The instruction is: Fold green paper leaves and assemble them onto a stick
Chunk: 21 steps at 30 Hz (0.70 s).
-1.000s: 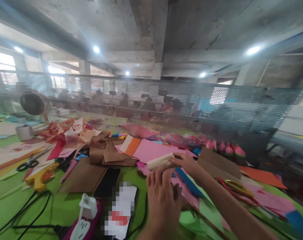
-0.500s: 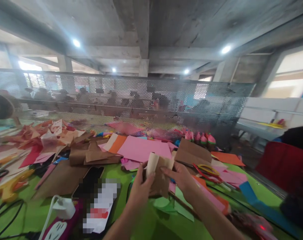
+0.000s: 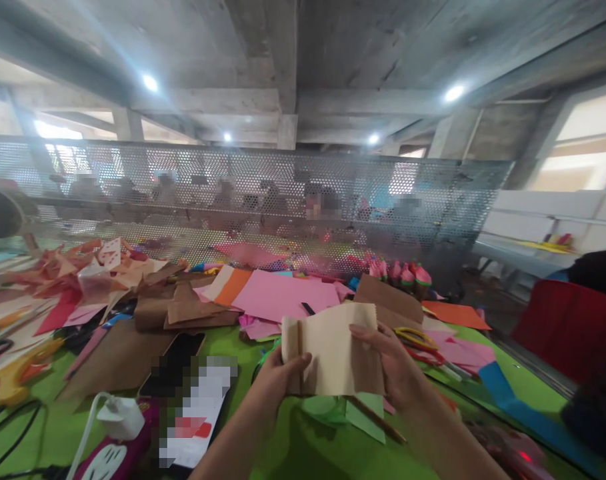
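Note:
Between my hands is a piece of cream paper, spread fairly flat and facing me, with a brown strip or fold down its left part. My left hand is closed on the left end, thumb across the front. At the right side, my right hand grips the paper with thumb in front and the other fingers behind. Just below lie light green paper pieces and a thin brown stick. Behind the held paper is a pink sheet.
Two phones, one dark, one lit, lie left beside a purple power strip. A yellow glue gun is farther left. Scissors and blue paper lie right. A perforated metal screen stands behind.
The paper was curled up with its brown side partly showing; now it is opened out with the cream side toward me. My right hand has moved right, away from my left.

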Each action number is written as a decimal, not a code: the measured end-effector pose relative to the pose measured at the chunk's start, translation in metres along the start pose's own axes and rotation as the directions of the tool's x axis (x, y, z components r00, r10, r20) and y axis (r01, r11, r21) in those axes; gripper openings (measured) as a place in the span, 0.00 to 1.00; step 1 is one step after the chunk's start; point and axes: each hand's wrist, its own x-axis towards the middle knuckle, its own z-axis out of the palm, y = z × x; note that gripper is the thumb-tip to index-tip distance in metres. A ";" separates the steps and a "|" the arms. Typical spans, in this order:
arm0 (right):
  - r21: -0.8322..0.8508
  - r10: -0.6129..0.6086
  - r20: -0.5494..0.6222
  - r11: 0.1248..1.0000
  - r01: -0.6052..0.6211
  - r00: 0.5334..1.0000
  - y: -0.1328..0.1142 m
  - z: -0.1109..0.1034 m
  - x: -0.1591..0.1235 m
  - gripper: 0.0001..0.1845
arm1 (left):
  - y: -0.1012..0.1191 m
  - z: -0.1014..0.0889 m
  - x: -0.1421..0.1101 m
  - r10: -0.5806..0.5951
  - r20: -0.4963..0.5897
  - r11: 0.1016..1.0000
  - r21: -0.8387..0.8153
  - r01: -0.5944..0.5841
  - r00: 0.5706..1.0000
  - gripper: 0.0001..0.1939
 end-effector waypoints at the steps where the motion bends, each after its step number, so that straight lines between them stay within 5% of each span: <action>1: -0.007 0.015 -0.017 1.000 -0.015 1.000 -0.002 -0.001 0.000 0.25 | 0.000 0.000 0.000 0.008 -0.013 1.000 -0.018 -0.008 1.000 0.27; 8: -0.049 0.044 -0.097 0.998 -0.049 0.994 -0.010 -0.009 0.008 0.25 | 0.010 -0.002 -0.006 0.078 -0.102 0.994 -0.075 -0.085 0.992 0.18; 15: -0.293 -0.203 -0.127 0.943 0.159 0.971 0.007 0.000 0.017 0.18 | 0.010 -0.003 -0.004 0.168 -0.126 0.984 -0.035 -0.174 0.978 0.20; 18: -0.353 -0.241 -0.074 0.914 0.201 0.968 0.017 0.008 0.015 0.15 | 0.012 -0.002 -0.002 0.233 -0.123 0.972 0.003 -0.234 0.965 0.21; 21: -0.467 -0.219 0.143 0.845 0.261 0.965 0.025 0.013 0.012 0.17 | 0.017 -0.001 -0.003 0.292 -0.130 0.956 0.037 -0.290 0.948 0.21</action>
